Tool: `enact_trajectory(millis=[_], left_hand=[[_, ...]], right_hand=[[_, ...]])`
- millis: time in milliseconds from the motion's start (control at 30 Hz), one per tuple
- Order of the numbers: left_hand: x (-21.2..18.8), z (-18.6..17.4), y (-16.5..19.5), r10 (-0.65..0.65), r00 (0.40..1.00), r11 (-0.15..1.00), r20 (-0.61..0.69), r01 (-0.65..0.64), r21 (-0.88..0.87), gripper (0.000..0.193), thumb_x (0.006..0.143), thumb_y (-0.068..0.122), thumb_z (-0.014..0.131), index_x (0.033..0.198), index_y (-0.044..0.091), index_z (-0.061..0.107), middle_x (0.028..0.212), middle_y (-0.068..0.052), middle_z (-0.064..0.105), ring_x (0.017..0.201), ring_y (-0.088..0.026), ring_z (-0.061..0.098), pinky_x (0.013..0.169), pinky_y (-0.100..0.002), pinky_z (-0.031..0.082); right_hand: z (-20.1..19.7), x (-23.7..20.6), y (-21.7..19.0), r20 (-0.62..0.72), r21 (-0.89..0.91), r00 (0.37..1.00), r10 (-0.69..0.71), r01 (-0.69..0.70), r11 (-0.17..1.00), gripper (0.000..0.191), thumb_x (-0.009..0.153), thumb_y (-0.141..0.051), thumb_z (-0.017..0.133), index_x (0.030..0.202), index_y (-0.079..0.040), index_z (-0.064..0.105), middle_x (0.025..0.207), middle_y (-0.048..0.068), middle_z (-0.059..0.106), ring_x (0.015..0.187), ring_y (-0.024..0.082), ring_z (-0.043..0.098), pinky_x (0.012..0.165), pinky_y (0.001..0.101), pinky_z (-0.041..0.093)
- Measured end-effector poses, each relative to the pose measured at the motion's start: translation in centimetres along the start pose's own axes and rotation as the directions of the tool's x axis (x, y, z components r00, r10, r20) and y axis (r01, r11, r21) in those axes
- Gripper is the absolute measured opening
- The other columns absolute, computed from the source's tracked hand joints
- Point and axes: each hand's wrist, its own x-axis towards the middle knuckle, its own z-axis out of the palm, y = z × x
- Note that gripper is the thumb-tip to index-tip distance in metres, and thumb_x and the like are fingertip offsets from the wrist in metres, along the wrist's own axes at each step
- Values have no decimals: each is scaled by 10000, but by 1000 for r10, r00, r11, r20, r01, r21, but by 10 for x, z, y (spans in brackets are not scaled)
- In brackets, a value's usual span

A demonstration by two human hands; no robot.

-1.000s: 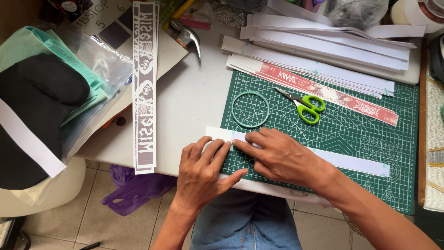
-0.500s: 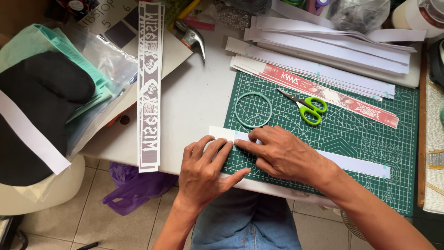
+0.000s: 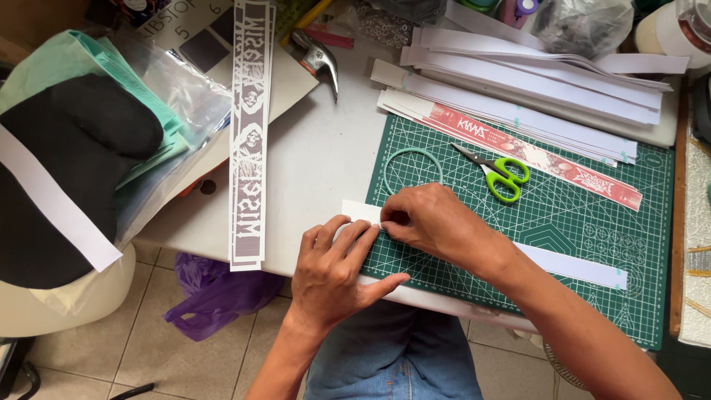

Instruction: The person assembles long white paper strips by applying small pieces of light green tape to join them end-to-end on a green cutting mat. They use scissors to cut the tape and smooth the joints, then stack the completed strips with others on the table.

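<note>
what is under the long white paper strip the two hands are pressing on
The long white paper strip lies on the green gridded cutting mat; its left end overhangs the white table. Both hands hide the strip's middle.

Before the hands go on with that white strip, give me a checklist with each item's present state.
1. Left hand flat on the white paper strip, pinning its near end: ok.
2. Right hand fingertips on the strip's end beside the left hand: ok.
3. Strip lies along the green cutting mat, its left end over the mat's edge onto the table: ok.
4. Scissors lie apart from both hands: ok.
5. Green ring clear of the strip: ok.
6. What the fingertips pinch: cannot tell.
</note>
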Motion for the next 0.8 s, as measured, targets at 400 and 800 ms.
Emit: enact_trajectory(millis=[400, 800], left_hand=[[-2, 3, -1, -4, 1000, 1000, -13, 3, -14, 742, 816, 691, 749, 1114, 11, 746, 1126, -63, 702, 1118, -266, 617, 911, -405, 464], [0, 0, 0, -19, 1000, 1000, -10, 19, -25, 730, 806, 663, 770, 1125, 7, 742, 1152, -67, 698, 1127, -273, 618, 936, -412, 461]], right_hand=[[0, 4, -1, 44, -78, 999, -9, 12, 997, 130, 820, -140, 756, 887, -28, 762, 798, 140, 745, 702, 299, 740, 657, 393, 590], [7, 1, -4, -3, -136, 999, -48, 47, 990, 108, 822, -110, 722, 804, -6, 700, 750, 146, 710, 699, 332, 709, 650, 430, 564]])
